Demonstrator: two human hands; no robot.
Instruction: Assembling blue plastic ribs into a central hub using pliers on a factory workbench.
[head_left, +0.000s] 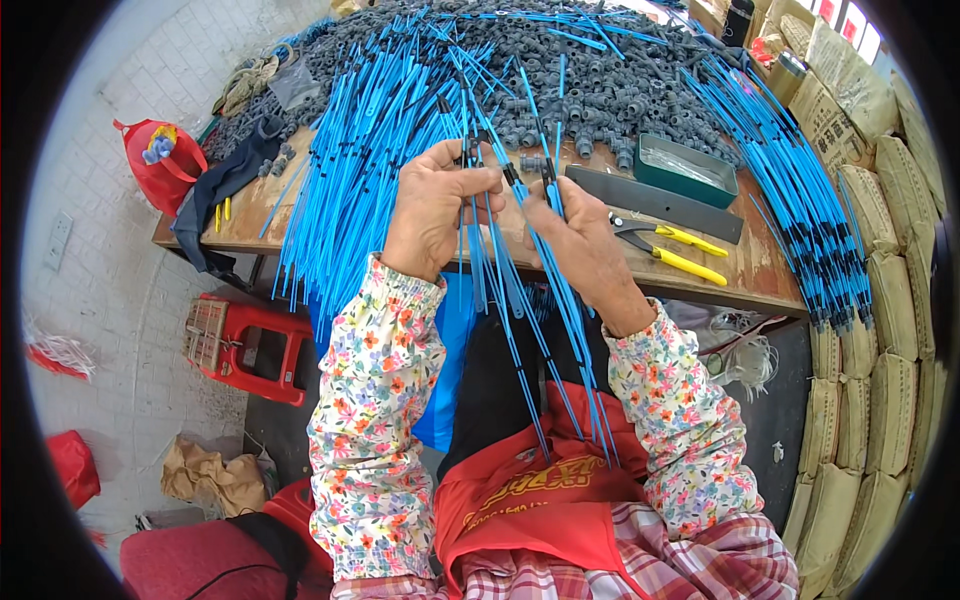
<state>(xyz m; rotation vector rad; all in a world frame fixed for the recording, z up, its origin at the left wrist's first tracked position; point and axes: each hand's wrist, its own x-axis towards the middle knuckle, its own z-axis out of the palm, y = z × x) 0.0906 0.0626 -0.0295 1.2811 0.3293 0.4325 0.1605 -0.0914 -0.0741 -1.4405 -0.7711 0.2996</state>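
Note:
Both hands are raised in front of me at the table's near edge. My left hand is closed, thumb against fingers, around a few thin blue plastic rods with black sections, which run up and down past the hand. Close by on the right, my right hand grips a bundle of similar blue rods that hang down over my lap. Some black joints show between the two hands; the fingers partly hide how the rods meet. A large heap of loose blue rods lies just left of my left hand.
A pile of grey plastic fittings covers the table's back. Right of my hands lie yellow-handled pliers, a grey metal bar and a green tray. More blue rods overhang the right edge. A red stool stands below left.

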